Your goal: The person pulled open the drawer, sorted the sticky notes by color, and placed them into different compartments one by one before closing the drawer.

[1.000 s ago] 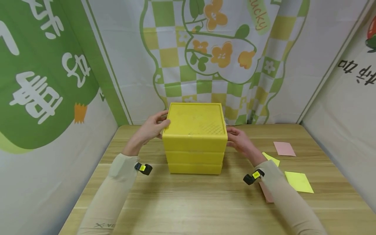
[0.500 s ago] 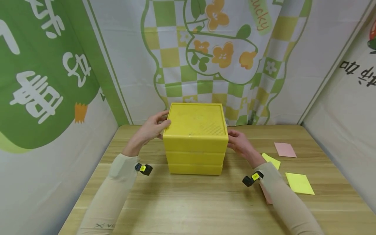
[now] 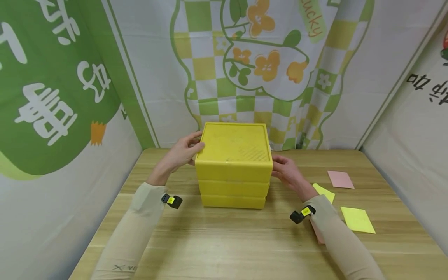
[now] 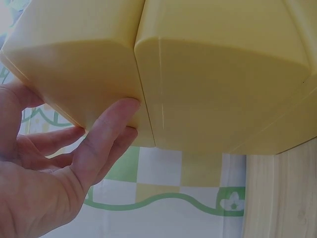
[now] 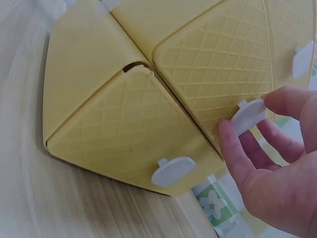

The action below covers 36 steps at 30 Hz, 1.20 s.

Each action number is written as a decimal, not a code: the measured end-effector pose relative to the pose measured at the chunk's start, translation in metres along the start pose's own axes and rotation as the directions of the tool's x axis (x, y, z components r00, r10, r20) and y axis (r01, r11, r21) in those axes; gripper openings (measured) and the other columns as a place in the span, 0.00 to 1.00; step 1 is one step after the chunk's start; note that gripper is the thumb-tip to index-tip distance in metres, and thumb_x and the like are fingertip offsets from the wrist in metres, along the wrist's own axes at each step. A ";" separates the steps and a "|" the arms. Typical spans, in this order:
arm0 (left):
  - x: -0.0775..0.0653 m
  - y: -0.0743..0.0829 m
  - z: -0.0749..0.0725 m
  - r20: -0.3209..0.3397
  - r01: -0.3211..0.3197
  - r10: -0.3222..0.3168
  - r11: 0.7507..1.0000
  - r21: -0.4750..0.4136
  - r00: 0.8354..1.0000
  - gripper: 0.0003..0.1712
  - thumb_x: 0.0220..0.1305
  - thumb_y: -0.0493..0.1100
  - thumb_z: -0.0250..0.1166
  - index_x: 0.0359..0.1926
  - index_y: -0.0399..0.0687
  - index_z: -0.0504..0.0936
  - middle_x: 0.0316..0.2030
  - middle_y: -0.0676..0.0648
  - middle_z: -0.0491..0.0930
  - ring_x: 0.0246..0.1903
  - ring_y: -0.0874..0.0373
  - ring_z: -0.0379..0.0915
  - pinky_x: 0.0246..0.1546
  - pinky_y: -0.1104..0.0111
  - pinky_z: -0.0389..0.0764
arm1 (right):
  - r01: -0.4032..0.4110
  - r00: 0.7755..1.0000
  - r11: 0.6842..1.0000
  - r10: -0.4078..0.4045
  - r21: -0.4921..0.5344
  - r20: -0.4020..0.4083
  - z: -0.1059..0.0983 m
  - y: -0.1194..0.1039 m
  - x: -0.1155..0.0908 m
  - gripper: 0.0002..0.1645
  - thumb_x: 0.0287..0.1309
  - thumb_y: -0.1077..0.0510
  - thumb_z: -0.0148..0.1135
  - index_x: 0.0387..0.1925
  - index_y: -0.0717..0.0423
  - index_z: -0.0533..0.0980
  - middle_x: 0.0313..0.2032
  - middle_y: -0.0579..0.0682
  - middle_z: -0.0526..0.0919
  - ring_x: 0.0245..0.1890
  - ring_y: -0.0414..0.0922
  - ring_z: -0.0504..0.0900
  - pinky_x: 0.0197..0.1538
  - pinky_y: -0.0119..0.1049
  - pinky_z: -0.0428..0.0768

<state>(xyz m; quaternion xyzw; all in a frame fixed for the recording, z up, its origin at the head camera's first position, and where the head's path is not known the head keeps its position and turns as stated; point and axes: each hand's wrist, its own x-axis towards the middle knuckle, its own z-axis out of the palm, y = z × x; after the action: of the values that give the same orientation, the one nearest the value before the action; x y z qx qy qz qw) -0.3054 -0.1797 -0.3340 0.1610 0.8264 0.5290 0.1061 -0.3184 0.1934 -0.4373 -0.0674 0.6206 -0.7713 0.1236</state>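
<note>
A stacked yellow drawer box (image 3: pixel 233 171) in three tiers stands on the wooden table. My left hand (image 3: pixel 180 153) rests on its left side, the thumb at the top edge. In the left wrist view, extended fingers (image 4: pixel 111 121) press the smooth end tier near a seam. At the right side, my right hand (image 3: pixel 288 173) pinches a white handle (image 5: pixel 250 116) on the middle drawer between thumb and fingers. Another white handle (image 5: pixel 173 171) sits on the lower drawer, and a third handle (image 5: pixel 302 59) is on the top one. The head view hides these handles' details.
To the right lie a pink paper (image 3: pixel 341 179), a yellow paper (image 3: pixel 357 219), a smaller-looking yellow piece (image 3: pixel 324 192) and a pink piece (image 3: pixel 317 232) partly under the right sleeve. A patterned curtain (image 3: pixel 245 103) hangs close behind the box.
My right hand has shifted slightly down along the box's right side. My left hand stays in place, and the head view drifts a little.
</note>
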 end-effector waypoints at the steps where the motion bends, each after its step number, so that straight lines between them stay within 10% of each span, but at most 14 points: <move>1: 0.000 0.000 0.000 0.001 0.000 0.000 1.000 -0.002 1.000 0.37 0.75 0.52 0.52 0.78 0.52 0.50 0.66 0.37 0.66 0.44 0.51 0.78 0.33 0.61 0.85 | 0.002 1.000 1.000 -0.002 -0.001 0.002 -0.001 0.000 -0.001 0.10 0.68 0.65 0.56 0.39 0.48 0.80 0.38 0.42 0.83 0.37 0.39 0.83 0.44 0.33 0.83; 36: 0.000 0.000 0.001 0.006 -0.004 0.004 1.000 -0.026 1.000 0.36 0.75 0.52 0.51 0.78 0.53 0.50 0.65 0.38 0.67 0.42 0.53 0.79 0.33 0.62 0.86 | -0.027 0.997 0.997 0.022 -0.067 -0.074 -0.058 -0.015 -0.029 0.05 0.68 0.58 0.59 0.42 0.51 0.79 0.39 0.42 0.84 0.40 0.39 0.83 0.46 0.30 0.83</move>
<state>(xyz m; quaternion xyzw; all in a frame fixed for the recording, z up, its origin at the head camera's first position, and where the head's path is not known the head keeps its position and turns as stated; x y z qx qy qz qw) -0.3055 -0.1790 -0.3342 0.1629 0.8188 0.5395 0.1097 -0.3070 0.2585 -0.4340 -0.0358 0.6515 -0.7501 0.1079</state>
